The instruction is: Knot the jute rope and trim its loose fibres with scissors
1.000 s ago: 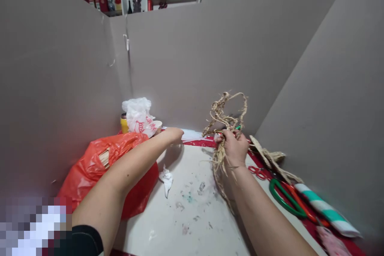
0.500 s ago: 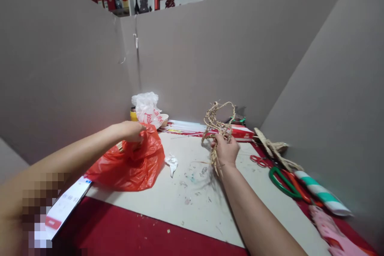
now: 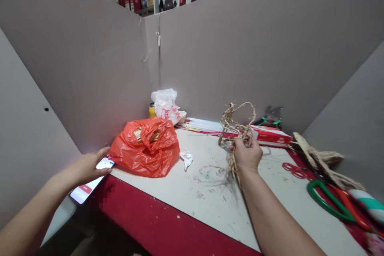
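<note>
The braided straw cord (image 3: 228, 117) stands in loops at one o'clock over the worktop (image 3: 210, 216), pinched between my right hand's (image 3: 247, 156) fingers. I judge it light, springy and rough rather than slippery, its dry ends likely to fray; the gathered part under the loops seems the best hold. At three o'clock from it lies a red-and-white box (image 3: 270, 136), print too small to read; near ten, a white bag (image 3: 164, 100) with unclear red lettering. At eight, my left hand's (image 3: 80, 170) parted fingers touch a phone (image 3: 86, 187); I cannot tell whether they grip.
</note>
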`<action>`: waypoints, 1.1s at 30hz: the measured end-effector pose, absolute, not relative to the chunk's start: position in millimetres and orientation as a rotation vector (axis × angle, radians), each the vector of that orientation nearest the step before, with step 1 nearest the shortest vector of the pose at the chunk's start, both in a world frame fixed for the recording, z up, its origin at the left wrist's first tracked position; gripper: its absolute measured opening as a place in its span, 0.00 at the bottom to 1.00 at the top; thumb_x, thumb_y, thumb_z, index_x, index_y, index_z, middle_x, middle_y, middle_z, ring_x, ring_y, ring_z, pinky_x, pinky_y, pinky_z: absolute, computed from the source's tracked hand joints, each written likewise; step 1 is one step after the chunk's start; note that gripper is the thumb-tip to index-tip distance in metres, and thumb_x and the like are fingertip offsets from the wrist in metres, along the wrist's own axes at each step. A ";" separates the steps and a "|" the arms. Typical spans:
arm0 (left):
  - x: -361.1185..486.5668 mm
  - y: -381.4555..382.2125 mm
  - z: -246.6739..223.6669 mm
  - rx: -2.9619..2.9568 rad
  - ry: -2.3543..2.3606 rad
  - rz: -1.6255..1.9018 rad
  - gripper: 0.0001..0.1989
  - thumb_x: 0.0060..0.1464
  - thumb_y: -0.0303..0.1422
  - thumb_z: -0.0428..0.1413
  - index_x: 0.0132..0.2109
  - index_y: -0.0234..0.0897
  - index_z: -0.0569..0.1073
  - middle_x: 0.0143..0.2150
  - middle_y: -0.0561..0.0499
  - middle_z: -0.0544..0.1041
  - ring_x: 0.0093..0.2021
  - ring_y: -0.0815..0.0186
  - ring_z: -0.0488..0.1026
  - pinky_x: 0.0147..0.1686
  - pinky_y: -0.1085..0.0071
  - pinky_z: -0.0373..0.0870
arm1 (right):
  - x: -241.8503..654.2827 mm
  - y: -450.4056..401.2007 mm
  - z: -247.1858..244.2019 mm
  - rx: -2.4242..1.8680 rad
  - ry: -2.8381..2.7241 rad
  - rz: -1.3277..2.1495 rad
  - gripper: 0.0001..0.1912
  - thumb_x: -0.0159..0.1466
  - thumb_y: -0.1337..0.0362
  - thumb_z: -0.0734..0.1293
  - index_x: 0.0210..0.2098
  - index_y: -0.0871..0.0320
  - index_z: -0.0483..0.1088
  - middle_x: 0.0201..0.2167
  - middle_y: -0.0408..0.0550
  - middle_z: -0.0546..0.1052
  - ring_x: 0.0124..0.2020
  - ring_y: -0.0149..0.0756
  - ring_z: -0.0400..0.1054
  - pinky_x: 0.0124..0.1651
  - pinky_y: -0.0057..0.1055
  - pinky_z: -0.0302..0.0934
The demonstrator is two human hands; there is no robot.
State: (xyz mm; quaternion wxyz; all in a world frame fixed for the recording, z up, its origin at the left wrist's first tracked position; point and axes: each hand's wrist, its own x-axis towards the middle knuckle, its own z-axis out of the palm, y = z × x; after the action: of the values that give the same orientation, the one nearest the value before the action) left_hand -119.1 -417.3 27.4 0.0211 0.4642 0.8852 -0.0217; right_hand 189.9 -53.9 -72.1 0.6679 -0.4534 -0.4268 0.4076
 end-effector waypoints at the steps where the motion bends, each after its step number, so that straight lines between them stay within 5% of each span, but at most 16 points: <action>1: -125.2 -420.6 22.5 1.352 2.751 -0.138 0.40 0.49 0.51 0.50 0.66 0.37 0.56 0.47 0.39 0.78 0.44 0.49 0.75 0.38 0.63 0.67 | 190.4 -54.3 -71.5 -1.031 -0.957 0.924 0.13 0.45 0.64 0.66 0.31 0.61 0.69 0.19 0.40 0.67 0.17 0.29 0.60 0.18 0.25 0.56; 5: -134.0 -434.1 7.3 1.196 2.799 -0.239 0.40 0.48 0.49 0.49 0.64 0.31 0.58 0.44 0.34 0.78 0.42 0.45 0.75 0.37 0.60 0.67 | 191.1 -53.4 -72.6 -1.047 -0.953 0.941 0.14 0.44 0.64 0.66 0.32 0.60 0.69 0.20 0.41 0.68 0.17 0.30 0.60 0.18 0.25 0.56; 14: -109.9 -451.3 -14.3 1.211 2.926 -0.022 0.34 0.53 0.49 0.46 0.64 0.40 0.58 0.52 0.38 0.75 0.46 0.45 0.74 0.39 0.57 0.68 | 190.4 -51.6 -82.3 -1.060 -1.113 0.848 0.12 0.48 0.61 0.67 0.31 0.60 0.70 0.18 0.38 0.67 0.19 0.29 0.62 0.21 0.25 0.58; 18: -122.3 -406.4 -16.3 1.516 2.922 0.265 0.42 0.51 0.51 0.49 0.68 0.38 0.49 0.64 0.39 0.62 0.59 0.49 0.65 0.50 0.59 0.65 | 189.7 -51.0 -85.6 -1.046 -1.139 0.856 0.14 0.48 0.61 0.68 0.34 0.60 0.71 0.20 0.38 0.68 0.19 0.29 0.62 0.22 0.25 0.58; 24: -158.3 -320.7 -24.4 1.462 2.691 0.295 0.58 0.39 0.50 0.60 0.69 0.38 0.38 0.68 0.36 0.53 0.61 0.47 0.62 0.52 0.60 0.64 | 191.1 -55.7 -77.4 -1.093 -1.176 0.796 0.15 0.48 0.60 0.67 0.33 0.62 0.72 0.17 0.40 0.67 0.19 0.30 0.61 0.24 0.26 0.57; 33: -165.9 -295.9 -26.3 1.777 2.480 0.578 0.28 0.45 0.33 0.54 0.56 0.47 0.69 0.53 0.50 0.75 0.50 0.55 0.73 0.48 0.66 0.66 | 189.6 -51.6 -76.9 -1.083 -1.232 0.812 0.18 0.49 0.57 0.66 0.35 0.63 0.73 0.19 0.41 0.68 0.21 0.31 0.61 0.26 0.26 0.58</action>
State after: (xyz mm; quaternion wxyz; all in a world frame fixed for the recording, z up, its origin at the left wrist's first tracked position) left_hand -165.9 -295.9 -26.3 0.0182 0.5723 0.7984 0.1862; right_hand 189.6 -51.6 -76.9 0.6098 -0.4690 -0.5335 0.3515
